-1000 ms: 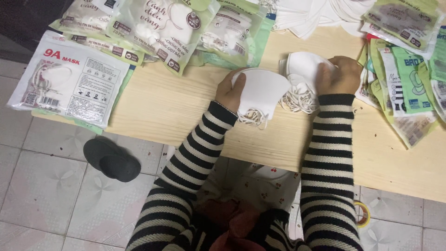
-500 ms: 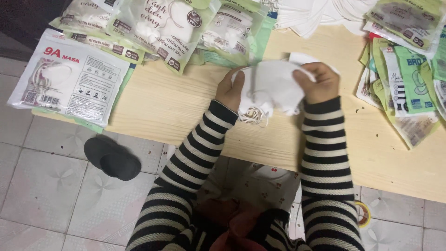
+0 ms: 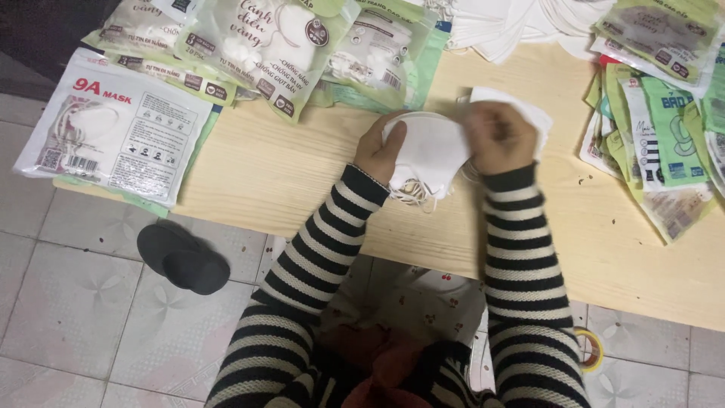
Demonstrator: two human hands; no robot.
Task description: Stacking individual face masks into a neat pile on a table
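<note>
Both of my hands hold a small stack of white face masks (image 3: 432,151) just above the low wooden table (image 3: 287,181). My left hand (image 3: 380,151) grips the stack's left edge. My right hand (image 3: 500,137) is closed over its right side, pressing the masks together. White ear loops (image 3: 417,194) dangle below the stack. Another white mask edge (image 3: 521,109) sticks out behind my right hand. My sleeves are striped black and white.
Sealed mask packets (image 3: 113,125) lie at the table's left end and along the back (image 3: 264,45). A pile of flat green and white packaging bags (image 3: 664,136) covers the right side. Loose white masks (image 3: 513,23) sit at the back. A black slipper (image 3: 181,257) and a tape roll (image 3: 589,349) lie on the tiled floor.
My right hand brought its mask leftward onto the mask in my left hand. The two masks, apart a second ago, are now held together as one stack.
</note>
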